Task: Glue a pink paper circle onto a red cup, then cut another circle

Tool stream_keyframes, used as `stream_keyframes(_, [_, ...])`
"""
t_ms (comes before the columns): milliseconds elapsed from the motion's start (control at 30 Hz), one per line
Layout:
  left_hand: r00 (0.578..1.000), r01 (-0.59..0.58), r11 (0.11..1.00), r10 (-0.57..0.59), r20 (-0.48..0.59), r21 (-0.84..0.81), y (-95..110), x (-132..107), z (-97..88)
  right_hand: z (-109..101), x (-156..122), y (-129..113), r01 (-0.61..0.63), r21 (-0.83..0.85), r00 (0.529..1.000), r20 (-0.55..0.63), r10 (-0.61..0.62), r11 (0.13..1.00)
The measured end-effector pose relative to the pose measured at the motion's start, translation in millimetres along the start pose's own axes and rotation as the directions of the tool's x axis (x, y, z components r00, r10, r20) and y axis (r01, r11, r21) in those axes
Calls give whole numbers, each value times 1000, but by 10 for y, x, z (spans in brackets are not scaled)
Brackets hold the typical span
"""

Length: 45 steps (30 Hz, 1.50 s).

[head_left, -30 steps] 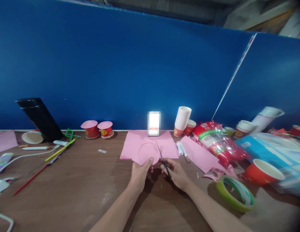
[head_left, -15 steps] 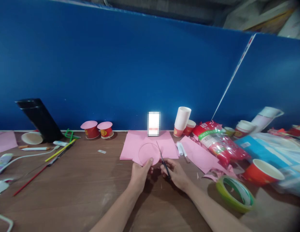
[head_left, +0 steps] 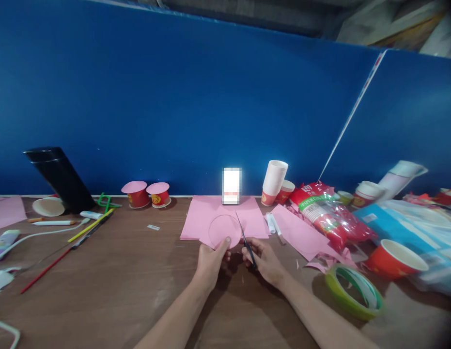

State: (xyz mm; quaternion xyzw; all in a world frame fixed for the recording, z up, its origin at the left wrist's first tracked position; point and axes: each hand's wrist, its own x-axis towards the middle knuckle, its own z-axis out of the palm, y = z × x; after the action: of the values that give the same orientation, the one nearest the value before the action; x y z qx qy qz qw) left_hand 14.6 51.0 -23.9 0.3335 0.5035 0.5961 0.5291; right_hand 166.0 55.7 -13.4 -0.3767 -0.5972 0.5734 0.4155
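My left hand (head_left: 209,261) pinches a pink paper piece (head_left: 223,230) with a drawn circle on it, thumb on its lower edge. My right hand (head_left: 266,261) is closed round the handles of small black scissors (head_left: 245,241), whose blades point up and away along the circle's right side. Behind the held piece lies a stack of pink paper sheets (head_left: 199,215) on the brown table (head_left: 112,286).
Two upturned red cups with pink tops (head_left: 148,193) and a white cup stack (head_left: 273,181) stand at the blue wall. A green tape roll (head_left: 353,291), red bowl (head_left: 394,258), red plastic pack (head_left: 329,216) and pink scraps lie right. Pencils (head_left: 89,227) and a black flask (head_left: 61,179) lie left.
Almost nothing has moved. The scissors' blades and the pink piece have shifted very slightly; both hands stay in the same place.
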Motion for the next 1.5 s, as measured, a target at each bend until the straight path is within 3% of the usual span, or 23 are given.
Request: stream_keyframes(1500, [1000, 14, 1000, -14, -15, 2, 72, -31, 24, 13, -9, -62, -16, -22, 1000, -12, 16, 1000])
